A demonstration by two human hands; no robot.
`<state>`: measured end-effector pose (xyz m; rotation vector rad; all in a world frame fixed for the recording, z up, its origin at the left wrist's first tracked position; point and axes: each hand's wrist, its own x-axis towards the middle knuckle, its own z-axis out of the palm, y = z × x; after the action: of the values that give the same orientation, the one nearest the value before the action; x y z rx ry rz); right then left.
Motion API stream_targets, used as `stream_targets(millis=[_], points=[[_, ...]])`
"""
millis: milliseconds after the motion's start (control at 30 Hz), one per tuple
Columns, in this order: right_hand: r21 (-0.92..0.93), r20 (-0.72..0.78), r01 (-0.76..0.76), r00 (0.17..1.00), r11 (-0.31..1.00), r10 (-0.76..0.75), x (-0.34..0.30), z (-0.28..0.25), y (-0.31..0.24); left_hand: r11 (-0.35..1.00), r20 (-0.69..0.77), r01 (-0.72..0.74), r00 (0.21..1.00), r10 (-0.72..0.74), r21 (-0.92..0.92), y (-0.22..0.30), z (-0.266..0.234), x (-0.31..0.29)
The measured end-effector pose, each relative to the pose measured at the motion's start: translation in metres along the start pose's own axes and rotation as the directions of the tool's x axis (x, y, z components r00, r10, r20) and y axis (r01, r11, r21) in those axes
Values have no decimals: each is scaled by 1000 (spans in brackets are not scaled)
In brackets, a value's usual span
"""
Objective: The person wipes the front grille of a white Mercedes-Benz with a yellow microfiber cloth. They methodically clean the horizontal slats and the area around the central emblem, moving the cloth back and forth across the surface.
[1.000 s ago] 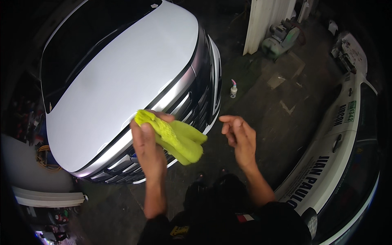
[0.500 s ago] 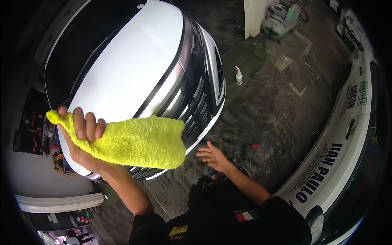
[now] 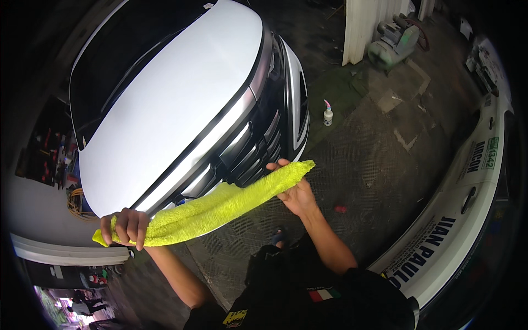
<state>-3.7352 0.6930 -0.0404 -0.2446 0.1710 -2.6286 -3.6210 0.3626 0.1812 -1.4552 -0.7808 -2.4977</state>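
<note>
The left hand (image 3: 125, 226) is closed in a fist around one end of a yellow-green cloth (image 3: 214, 208), knuckles up, low on the left. The right hand (image 3: 294, 190) lies under the other end, palm up, thumb and fingers pinching the cloth's tip. The cloth is pulled out long and rolled narrow between the two hands, slanting from near left up to the right, in front of the grille of a white car (image 3: 170, 104).

A small white bottle (image 3: 328, 114) with a pink nozzle stands upright on the dark floor (image 3: 374, 165), right of the car's nose. A small red scrap (image 3: 341, 209) lies on the floor right of the right hand. Along the right edge curves a white vehicle panel (image 3: 467, 187) with dark blue block lettering near its lower end and a small green rectangular sticker higher up. Far right, a pale green machine (image 3: 393, 44) sits beside a white pillar (image 3: 366, 25).

Half a second earlier the cloth hung bunched from the left hand alone, and the right hand was open and empty, lower down; now both hands hold it stretched.
</note>
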Motion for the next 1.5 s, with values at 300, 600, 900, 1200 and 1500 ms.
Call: stream_targets(millis=[300,600,900,1200,1500], points=[[-201,-237,-47,972,978,-2,1,25,-15,970,-335,11,940,73,241,-10,10,-55],[-373,-60,-4,998,928,-20,-43,152,-10,924,-704,179,700,122,339,-74,74,-60],[-438,194,124,980,890,-41,-80,304,34,866,-451,8,856,252,499,-29,133,-53],[-983,67,111,960,-148,273,-50,126,110,891,-912,241,245,329,386,-54,91,-194],[-819,14,165,963,-550,268,-48,-50,206,620,-927,745,-7,376,246,-179,-19,-343]])
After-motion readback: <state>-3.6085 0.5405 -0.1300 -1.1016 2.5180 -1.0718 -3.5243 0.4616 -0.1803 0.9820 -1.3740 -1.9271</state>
